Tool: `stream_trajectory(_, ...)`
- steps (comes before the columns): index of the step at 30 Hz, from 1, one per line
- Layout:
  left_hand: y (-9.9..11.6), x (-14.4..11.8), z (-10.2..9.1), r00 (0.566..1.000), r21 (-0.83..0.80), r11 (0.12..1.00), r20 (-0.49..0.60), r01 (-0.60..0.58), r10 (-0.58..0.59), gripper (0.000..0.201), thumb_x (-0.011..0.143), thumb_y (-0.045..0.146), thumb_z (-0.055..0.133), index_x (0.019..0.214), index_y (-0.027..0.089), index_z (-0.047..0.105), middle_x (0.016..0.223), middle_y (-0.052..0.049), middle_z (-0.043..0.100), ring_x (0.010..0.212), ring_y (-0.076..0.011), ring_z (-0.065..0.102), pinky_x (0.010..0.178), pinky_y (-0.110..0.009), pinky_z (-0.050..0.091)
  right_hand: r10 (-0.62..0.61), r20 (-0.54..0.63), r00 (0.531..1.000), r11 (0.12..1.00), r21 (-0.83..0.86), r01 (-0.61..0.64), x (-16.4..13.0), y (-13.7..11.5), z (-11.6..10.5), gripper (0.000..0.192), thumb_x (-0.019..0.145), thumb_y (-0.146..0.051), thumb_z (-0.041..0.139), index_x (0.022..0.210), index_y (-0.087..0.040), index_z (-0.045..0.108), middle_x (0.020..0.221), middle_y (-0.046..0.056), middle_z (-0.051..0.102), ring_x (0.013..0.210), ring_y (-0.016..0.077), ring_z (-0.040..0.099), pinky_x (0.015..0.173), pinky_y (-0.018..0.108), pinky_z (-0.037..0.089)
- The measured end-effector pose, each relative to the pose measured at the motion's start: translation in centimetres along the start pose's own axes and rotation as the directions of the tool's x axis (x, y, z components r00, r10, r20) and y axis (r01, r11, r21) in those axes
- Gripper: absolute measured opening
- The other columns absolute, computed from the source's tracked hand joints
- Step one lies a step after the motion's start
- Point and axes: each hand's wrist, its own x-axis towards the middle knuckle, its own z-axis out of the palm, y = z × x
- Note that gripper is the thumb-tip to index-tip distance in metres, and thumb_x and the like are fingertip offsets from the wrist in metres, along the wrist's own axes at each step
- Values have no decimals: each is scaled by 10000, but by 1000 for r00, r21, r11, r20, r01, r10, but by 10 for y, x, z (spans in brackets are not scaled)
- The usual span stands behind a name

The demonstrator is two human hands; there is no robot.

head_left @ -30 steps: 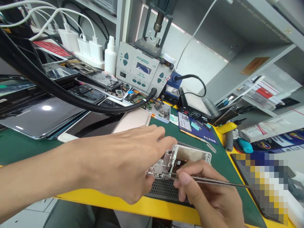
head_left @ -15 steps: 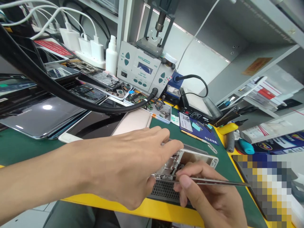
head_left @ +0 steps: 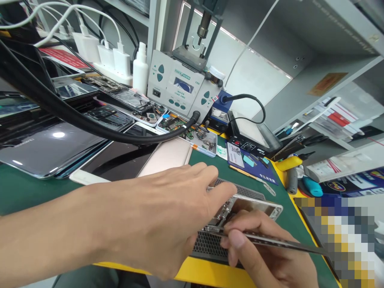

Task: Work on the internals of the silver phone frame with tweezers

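An opened phone frame [head_left: 255, 206], bare metal with exposed parts inside, lies over a dark honeycomb-patterned pad [head_left: 209, 245]. My left hand [head_left: 180, 202] reaches across its near left end, fingers curled round the edges and gripping it; the palm hides much of that end. Metal tweezers [head_left: 289, 244] are pinched between the thumb and fingers of my right hand [head_left: 261, 242]. Their tips point left, at the frame's lower edge beside my left fingers. Whether anything is between the tips I cannot make out.
A thick black hose [head_left: 120, 136] arcs across the left from the grey soldering station [head_left: 180, 86]. Phones, including a dark glossy one [head_left: 51, 140], lie at left. Behind is a parts tray [head_left: 211, 149]; a blue mat [head_left: 258, 168] with small tools lies to the right.
The phone frame and both hands have shifted slightly right and down in view. The tweezers now slope more, their rear end lower.
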Motion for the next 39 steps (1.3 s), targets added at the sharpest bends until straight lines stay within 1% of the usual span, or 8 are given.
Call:
stream_trajectory(8,2,1,-3,1000,16,1000,-2,-10,10,470,697,77,663,1101,255,503,1016,-13,524,916,-205,536,630,-319,474,21,48,999,1000,-14,-20,1,-1,-1,171,1010,-290,552,860,-250,622,676,1,619,657,178,662,569,254,510)
stream_trajectory(14,1,0,-1,1000,-8,1000,-6,2,-2,508,682,66,657,1120,266,496,1024,-17,531,912,-213,545,647,-317,473,31,4,1000,1000,6,-31,1,-1,1,138,1006,-292,562,897,-264,641,655,-15,607,662,173,680,598,247,522)
stream_trajectory(18,1,1,0,1000,10,1000,-10,0,0,464,685,69,659,1075,257,494,1014,-9,515,898,-200,529,621,-311,463,14,31,999,1000,1,-14,2,0,2,131,997,-284,574,895,-263,654,674,-3,635,651,177,678,583,254,523)
stream_trajectory(23,2,1,0,1000,23,1000,-22,-8,9,422,707,86,661,1060,249,495,1012,-6,506,887,-196,523,611,-313,455,21,-10,1000,1000,8,-21,2,1,2,114,983,-277,592,896,-248,660,628,-10,602,628,187,682,571,260,539)
stream_trajectory(29,2,-2,-1,999,22,1000,-36,-11,12,445,693,82,649,1078,250,502,1027,-25,524,893,-215,529,633,-321,451,23,-3,1000,1000,11,-23,3,-1,4,113,967,-281,612,889,-239,683,690,28,663,644,200,681,582,283,547)
stream_trajectory(34,1,-1,-1,999,21,1000,-35,-14,15,433,679,80,649,1049,246,498,1018,-29,522,887,-220,524,628,-323,448,38,-27,999,999,7,-38,3,-4,4,128,957,-300,626,869,-241,697,639,15,640,581,186,649,535,273,519)
stream_trajectory(39,2,0,-1,999,22,1000,-30,-14,14,428,671,84,652,1031,248,488,1009,-18,509,880,-213,514,620,-329,446,23,-9,1000,1000,4,-23,2,-3,3,106,956,-279,622,879,-254,690,624,-4,607,537,166,614,497,259,497)
